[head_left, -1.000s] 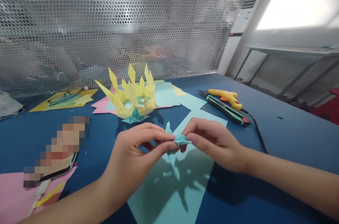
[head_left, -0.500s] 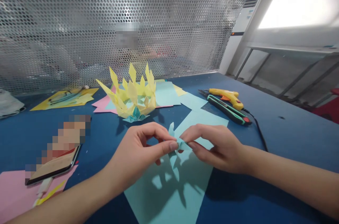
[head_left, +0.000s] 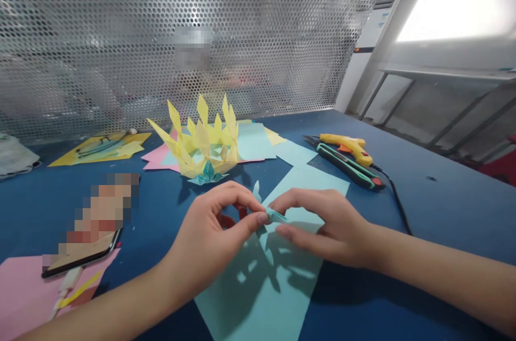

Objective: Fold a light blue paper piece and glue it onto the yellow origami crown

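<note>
Small folded blue paper piece (head_left: 276, 215) sits btwn both hands, just above the light-blue sheet (head_left: 262, 292), near the worktop's (head_left: 443, 196) front edge, approx centre. Left hand (head_left: 209, 236) pinches its left end w/ thumb + index. Right hand (head_left: 326, 225) pinches the right end. Long axis runs approx left-right, one tip pointing up. Both hands equally near.

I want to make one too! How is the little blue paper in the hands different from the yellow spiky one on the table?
The yellow flower is big with many spikes; the blue piece is tiny, with one tip showing. The yellow flower stands on the table, untouched; the blue piece is pinched between the left hand and the right hand. Both are folded paper.
</note>
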Tool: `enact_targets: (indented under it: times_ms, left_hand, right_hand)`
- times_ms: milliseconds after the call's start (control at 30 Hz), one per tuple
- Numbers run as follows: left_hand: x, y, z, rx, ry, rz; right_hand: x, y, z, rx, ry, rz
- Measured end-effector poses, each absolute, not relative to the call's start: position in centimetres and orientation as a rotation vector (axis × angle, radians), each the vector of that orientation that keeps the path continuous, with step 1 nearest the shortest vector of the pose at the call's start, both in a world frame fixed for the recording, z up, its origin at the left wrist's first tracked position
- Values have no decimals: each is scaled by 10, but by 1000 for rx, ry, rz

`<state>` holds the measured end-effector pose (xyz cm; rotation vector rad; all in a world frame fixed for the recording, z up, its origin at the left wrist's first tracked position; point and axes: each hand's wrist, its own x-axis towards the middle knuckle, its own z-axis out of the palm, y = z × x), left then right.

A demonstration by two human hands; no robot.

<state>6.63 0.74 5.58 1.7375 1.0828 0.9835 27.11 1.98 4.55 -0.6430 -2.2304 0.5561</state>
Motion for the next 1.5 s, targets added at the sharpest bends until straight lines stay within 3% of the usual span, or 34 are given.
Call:
enact_targets:
  times_ms: [600, 1500]
  left_hand:
    - [63, 3, 48, 2204, 1005, 1009]
    - [67, 5, 53, 1845, 1140, 1021]
  right_hand:
    - [266, 18, 44, -630, -2143, 648]
    - [267, 26, 40, -603, -2086, 445]
